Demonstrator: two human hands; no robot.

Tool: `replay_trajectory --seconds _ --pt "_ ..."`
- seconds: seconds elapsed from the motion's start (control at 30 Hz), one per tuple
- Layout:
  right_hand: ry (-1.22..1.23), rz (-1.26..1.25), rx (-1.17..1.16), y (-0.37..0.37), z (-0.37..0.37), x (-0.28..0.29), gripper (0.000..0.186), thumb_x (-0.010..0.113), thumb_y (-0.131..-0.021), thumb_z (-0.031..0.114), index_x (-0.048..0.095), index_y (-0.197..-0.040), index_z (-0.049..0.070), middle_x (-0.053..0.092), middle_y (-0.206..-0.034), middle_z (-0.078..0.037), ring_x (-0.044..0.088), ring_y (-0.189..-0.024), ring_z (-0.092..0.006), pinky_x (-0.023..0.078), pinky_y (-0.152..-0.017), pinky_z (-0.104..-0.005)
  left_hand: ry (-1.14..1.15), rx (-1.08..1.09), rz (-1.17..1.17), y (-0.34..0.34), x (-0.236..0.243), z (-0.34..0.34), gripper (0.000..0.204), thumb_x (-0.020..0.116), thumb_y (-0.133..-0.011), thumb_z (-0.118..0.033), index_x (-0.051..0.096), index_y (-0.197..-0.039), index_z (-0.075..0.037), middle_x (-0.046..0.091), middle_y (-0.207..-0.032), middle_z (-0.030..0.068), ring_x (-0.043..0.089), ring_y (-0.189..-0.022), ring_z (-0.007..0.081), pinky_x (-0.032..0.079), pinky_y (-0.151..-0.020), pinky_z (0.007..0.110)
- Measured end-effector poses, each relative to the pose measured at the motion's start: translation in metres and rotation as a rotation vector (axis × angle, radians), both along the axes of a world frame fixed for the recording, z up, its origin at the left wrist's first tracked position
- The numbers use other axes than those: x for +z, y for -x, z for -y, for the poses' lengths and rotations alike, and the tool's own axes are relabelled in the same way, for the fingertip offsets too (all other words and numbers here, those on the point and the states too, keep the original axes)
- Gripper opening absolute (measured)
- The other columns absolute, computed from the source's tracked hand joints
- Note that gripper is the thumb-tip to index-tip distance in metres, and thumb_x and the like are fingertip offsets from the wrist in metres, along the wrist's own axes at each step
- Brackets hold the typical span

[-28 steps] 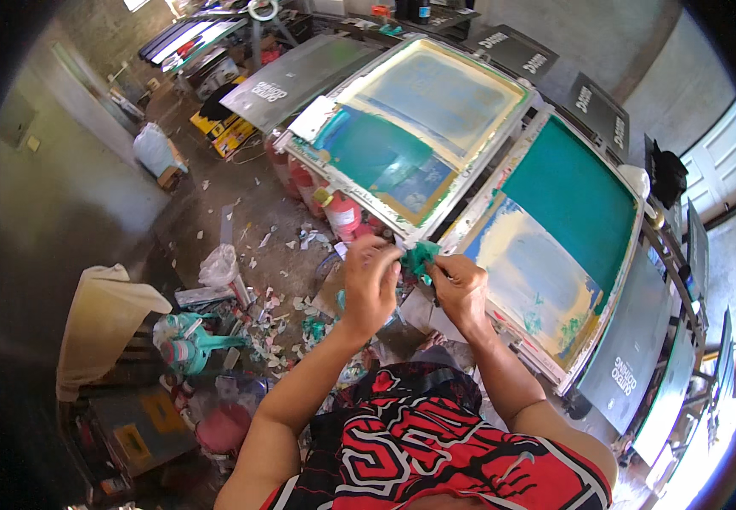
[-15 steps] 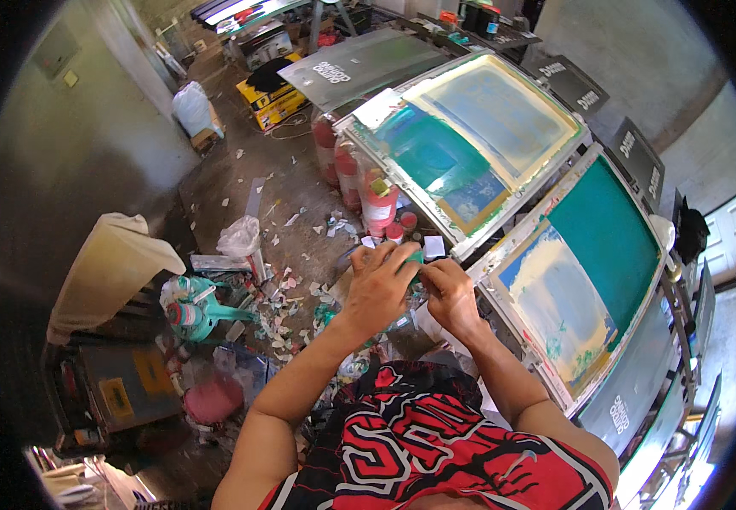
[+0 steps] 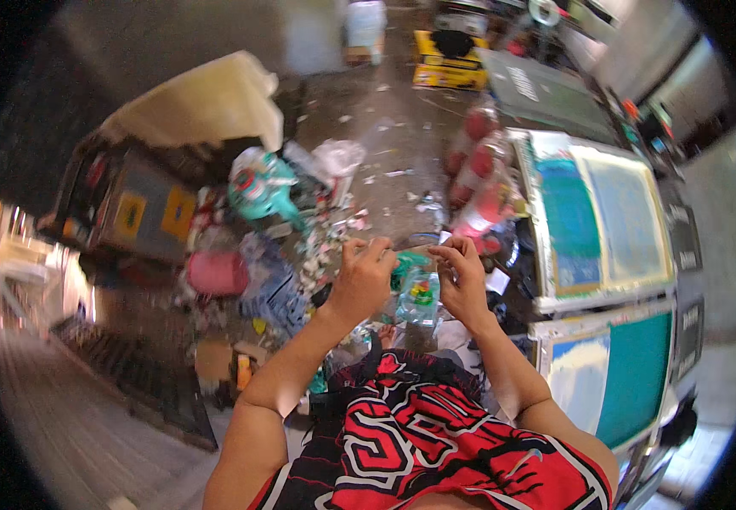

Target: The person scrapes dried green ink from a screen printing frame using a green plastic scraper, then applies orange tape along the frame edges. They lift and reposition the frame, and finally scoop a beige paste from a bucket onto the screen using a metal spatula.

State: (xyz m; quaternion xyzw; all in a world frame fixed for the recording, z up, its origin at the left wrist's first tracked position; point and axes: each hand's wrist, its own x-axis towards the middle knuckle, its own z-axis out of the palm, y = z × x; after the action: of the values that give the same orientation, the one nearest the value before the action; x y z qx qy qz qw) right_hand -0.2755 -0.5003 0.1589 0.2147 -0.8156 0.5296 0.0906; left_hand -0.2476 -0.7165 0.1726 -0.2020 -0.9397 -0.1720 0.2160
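My left hand and my right hand are raised in front of my body, a short gap apart. Both have bent fingers pressed together at the tips. Something thin seems to run between the fingertips, too blurred to name. Beside the left fingers shows crumpled green see-through material; whether a hand holds it is unclear. Between and below the hands appears a clear plastic bag or wrapper with green, yellow and red spots.
Framed printing screens with teal and pale areas stand on my right, near red-and-clear containers. Paper scraps litter the floor. To the left are a turquoise jug-like object, a pink bucket-like object and a dark cabinet.
My view has swung left, so the screens now sit farther right. The hands have moved apart; earlier they were close together around a small green thing.
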Motion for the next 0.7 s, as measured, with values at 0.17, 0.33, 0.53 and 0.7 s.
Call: replay_trajectory --seconds 0.17,0.33,0.53,0.7 --pt "0.009 0.038 0.302 -0.004 0.079 -0.003 0.031 0.062 -0.083 -0.013 0.07 -0.109 0.003 0.059 -0.105 -0.015 0.062 -0.089 -0.0301 0.052 -0.078 -0.0377 0.126 0.503 0.276 -0.088 0.006 0.102 0.015 0.069 -0.085 -0.011 0.069 -0.097 -0.004 0.066 -0.114 0.0132 0.064 -0.1 0.0331 0.04 -0.095 0.05" --pt "-0.075 -0.035 0.505 -0.019 0.123 -0.002 0.02 0.062 -0.091 -0.004 0.071 -0.107 0.004 0.063 -0.107 -0.015 0.065 -0.095 -0.032 0.052 -0.079 -0.0392 0.487 0.849 0.349 -0.16 0.007 0.148 0.018 0.068 -0.083 -0.008 0.071 -0.099 -0.002 0.065 -0.115 0.0136 0.062 -0.109 0.0342 0.036 -0.102 0.06" --pt "-0.07 -0.026 0.527 -0.025 0.12 -0.007 0.018 0.064 -0.091 -0.002 0.071 -0.107 0.004 0.064 -0.106 -0.014 0.066 -0.09 -0.0325 0.053 -0.078 -0.0401 0.301 0.92 0.366 -0.167 -0.011 0.145 0.013 0.066 -0.084 -0.006 0.073 -0.093 0.0 0.062 -0.113 0.0171 0.061 -0.111 0.0364 0.037 -0.104 0.065" --pt "-0.163 -0.022 0.496 -0.019 0.104 -0.013 0.018 0.064 -0.091 -0.001 0.072 -0.107 0.004 0.066 -0.107 -0.015 0.067 -0.09 -0.0338 0.053 -0.078 -0.0414 0.303 0.797 0.727 -0.162 -0.045 0.158 0.013 0.067 -0.082 -0.008 0.073 -0.091 -0.001 0.069 -0.106 0.019 0.069 -0.102 0.0377 0.054 -0.088 0.048"
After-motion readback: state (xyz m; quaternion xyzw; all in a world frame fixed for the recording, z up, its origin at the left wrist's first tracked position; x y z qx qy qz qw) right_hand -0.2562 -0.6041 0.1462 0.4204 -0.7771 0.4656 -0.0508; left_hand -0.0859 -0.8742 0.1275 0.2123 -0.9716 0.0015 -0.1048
